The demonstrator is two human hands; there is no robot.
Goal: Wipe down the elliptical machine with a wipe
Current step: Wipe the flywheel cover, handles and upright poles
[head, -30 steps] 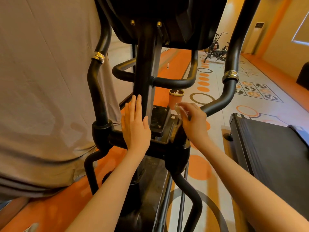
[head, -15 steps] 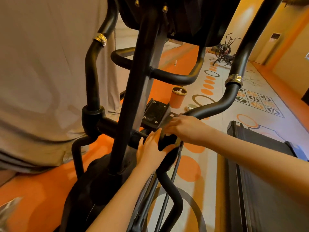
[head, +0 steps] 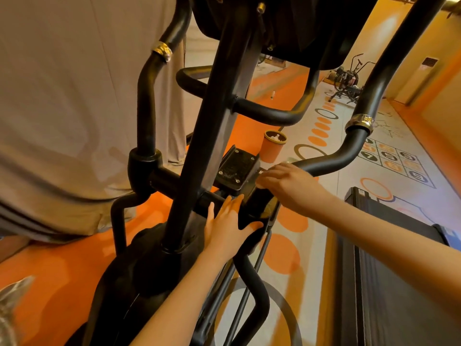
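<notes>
Left hand (head: 228,222) lying flat, fingers straight, on elliptical machine (head: 212,136) pivot | right hand (head: 290,187) pressing wipe (head: 262,173) (barely visible) beside bolted plate (head: 235,168), grip curled

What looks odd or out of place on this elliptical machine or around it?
Nothing looks broken or spilled. The black plate with screws on the elliptical machine looks dusty and speckled. The right hand pinches a small pale wipe beside it; the left hand rests flat on the crossbar joint.

black tubular metal elliptical frame (head: 212,126) showing satin sheen | chrome handlebar collars (head: 359,123) gleaming glossy | grey cloth curtain (head: 62,96) hanging matt
</notes>
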